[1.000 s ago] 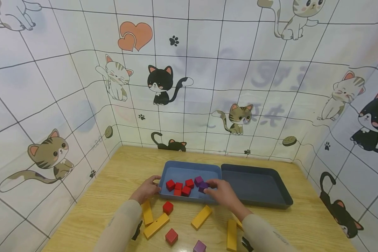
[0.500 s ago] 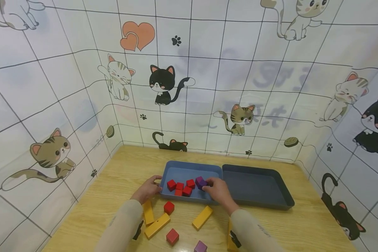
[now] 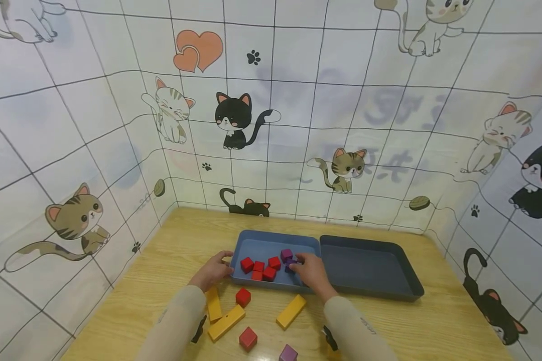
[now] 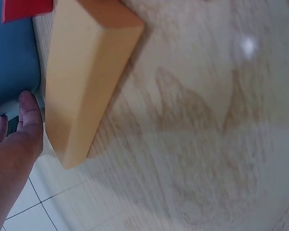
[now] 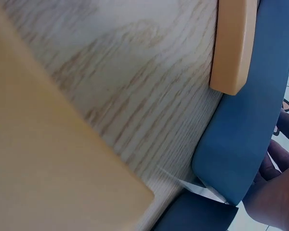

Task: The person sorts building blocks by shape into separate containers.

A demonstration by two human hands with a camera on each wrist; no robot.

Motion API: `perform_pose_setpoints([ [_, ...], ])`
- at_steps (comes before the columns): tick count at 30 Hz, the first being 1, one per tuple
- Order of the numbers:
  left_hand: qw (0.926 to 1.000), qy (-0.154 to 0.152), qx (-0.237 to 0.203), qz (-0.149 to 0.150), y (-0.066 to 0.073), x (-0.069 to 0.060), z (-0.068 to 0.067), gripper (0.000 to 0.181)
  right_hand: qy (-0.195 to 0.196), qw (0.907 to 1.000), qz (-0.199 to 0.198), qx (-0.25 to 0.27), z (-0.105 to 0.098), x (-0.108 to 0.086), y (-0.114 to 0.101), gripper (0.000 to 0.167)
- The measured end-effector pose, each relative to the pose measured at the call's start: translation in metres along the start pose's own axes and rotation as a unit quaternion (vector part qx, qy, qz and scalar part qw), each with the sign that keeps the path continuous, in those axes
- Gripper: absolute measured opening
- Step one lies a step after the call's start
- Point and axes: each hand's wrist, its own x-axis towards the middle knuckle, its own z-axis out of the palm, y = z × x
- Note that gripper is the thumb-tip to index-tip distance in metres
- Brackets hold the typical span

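In the head view, my left hand (image 3: 212, 271) grips the left edge of a blue tray (image 3: 262, 241); the left wrist view has the thumb (image 4: 30, 110) against the tray's wall. My right hand (image 3: 312, 272) reaches over the tray's front right part and pinches a dark purple cube (image 3: 290, 265), partly covered by its fingertips. Just behind that cube lies another purple cube (image 3: 286, 254). Several red cubes (image 3: 269, 273) sit to their left, inside the tray. In the right wrist view, the right hand (image 5: 274, 187) shows beyond the blue tray wall, its fingertips hidden.
A dark grey tray (image 3: 366, 265) stands against the blue one's right side. In front lie yellow blocks (image 3: 291, 312), red cubes (image 3: 243, 297) and a purple cube (image 3: 289, 353) on the wooden table (image 3: 442, 331). Tiled, cat-printed walls (image 3: 293, 115) enclose the back and sides.
The right forearm has swung left, covering most of a yellow block. The pinched purple cube moved up against the other, then slightly forward and down from it. My left hand keeps its place.
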Motion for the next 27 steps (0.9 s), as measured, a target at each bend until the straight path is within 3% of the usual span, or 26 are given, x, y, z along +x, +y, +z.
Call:
perform_pose_setpoints([
  [14,1.0,0.008,0.003,0.0,-0.002,-0.001,0.001,0.053,-0.009,0.9994,-0.021,0.026,-0.006,-0.008,-0.007,0.041],
  [27,1.0,0.002,-0.006,0.005,-0.002,-0.001,0.003,0.053,-0.023,0.9943,-0.077,0.07,-0.001,-0.02,-0.026,0.041],
])
